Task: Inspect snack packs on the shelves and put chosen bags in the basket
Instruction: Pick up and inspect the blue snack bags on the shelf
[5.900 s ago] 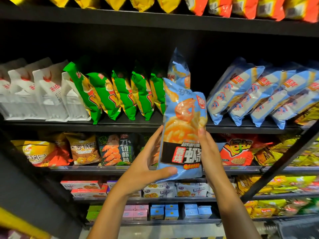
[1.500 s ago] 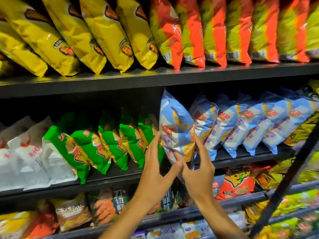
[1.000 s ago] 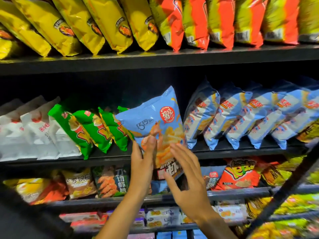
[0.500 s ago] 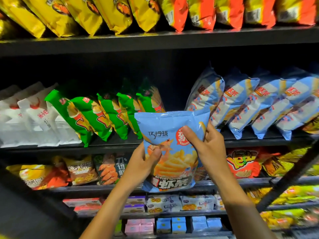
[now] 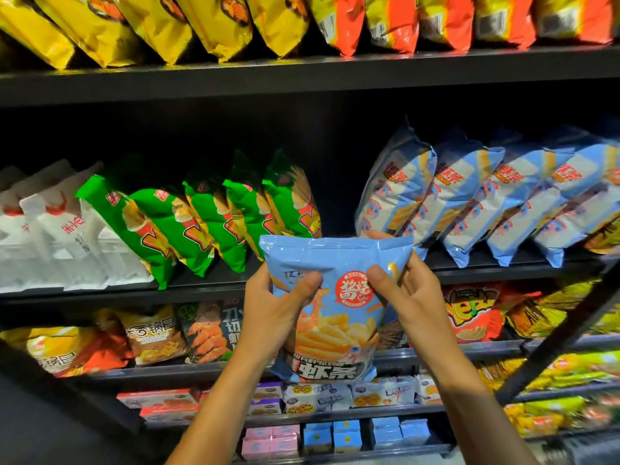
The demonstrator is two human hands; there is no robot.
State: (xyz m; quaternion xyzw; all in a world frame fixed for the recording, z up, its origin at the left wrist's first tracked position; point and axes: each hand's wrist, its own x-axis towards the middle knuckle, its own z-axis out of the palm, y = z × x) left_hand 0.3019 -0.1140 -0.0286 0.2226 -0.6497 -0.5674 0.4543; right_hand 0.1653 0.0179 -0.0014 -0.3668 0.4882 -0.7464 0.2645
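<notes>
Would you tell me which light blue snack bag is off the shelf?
The light blue bag gripped by both hands; the other blue bags lean on the shelf.

Your head view is lit from above and in front: the yellow bags (image 5: 214, 21) along the top edge show bright glare, and the blue bag (image 5: 335, 297) at centre is evenly lit and sharp. The shelf recess (image 5: 235, 129) behind the middle row falls into deep shadow. You have motion blur at lower right, where the yellow packs (image 5: 553, 370) smear. Shelf lines bow near the frame edges from wide-angle distortion. The lower left corner is dark.
</notes>
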